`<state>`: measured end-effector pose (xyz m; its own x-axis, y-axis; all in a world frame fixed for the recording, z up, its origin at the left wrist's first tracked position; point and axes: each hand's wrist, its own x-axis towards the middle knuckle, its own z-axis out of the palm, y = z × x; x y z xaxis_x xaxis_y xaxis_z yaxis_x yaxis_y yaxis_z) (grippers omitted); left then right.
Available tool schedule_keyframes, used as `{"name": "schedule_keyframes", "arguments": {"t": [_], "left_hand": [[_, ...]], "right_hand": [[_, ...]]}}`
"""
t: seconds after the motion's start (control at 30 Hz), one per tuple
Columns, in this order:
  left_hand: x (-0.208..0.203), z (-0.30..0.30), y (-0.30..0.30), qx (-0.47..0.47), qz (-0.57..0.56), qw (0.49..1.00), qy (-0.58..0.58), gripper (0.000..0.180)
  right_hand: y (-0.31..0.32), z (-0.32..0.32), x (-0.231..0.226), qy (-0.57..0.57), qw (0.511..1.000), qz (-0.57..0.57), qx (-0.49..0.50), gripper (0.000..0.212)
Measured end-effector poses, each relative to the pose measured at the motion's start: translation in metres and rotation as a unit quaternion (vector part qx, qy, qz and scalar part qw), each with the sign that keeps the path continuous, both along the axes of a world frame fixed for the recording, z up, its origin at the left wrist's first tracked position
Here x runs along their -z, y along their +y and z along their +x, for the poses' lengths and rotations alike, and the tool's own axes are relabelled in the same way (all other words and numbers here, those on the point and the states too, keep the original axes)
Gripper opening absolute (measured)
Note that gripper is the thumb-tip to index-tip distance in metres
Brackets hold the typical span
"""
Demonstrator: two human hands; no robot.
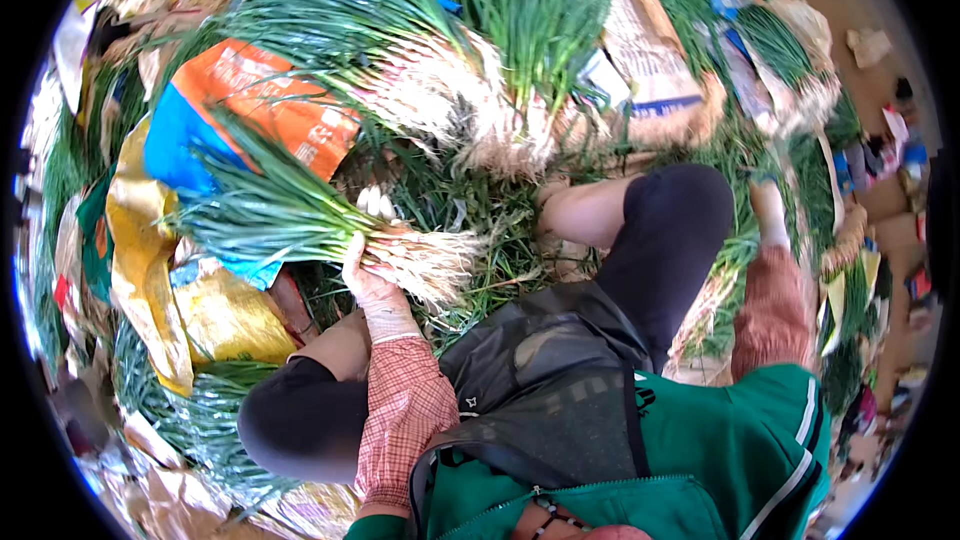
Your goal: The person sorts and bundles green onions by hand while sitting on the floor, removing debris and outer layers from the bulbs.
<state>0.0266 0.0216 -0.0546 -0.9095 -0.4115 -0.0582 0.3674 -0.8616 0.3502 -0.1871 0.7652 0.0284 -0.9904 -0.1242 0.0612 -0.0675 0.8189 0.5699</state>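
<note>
A bunch of spring onions point(300, 215) lies across my left hand point(366, 282), which is closed around it near the white stems. Its green leaves point to the left and its pale roots hang to the right. My right hand point(768, 208) is stretched far out to the right, beside loose spring onions point(712, 305) on the ground. Its fingers are too small and blurred to make out. Both forearms wear red checked sleeves.
A big pile of spring onions point(430, 80) lies ahead of my bent legs. An orange and blue sack point(285, 105) and a yellow sack point(150, 250) are on the left. Cut leaves point(510, 275) litter the ground between my legs. More bundles point(780, 50) lie at the far right.
</note>
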Motion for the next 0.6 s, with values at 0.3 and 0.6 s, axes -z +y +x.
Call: {"name": "schedule_keyframes", "arguments": {"t": [0.3,0.6], "left_hand": [[-0.081,-0.007,-0.034,-0.018,-0.021,1.0,0.008,0.034],[-0.034,-0.017,-0.018,-0.014,0.109,0.994,0.008,0.045]], "right_hand": [[-0.355,-0.066,-0.077,0.008,0.77,-0.569,-0.288,0.038],[-0.716,-0.043,0.019,-0.211,0.765,-0.504,-0.343,0.031]]}}
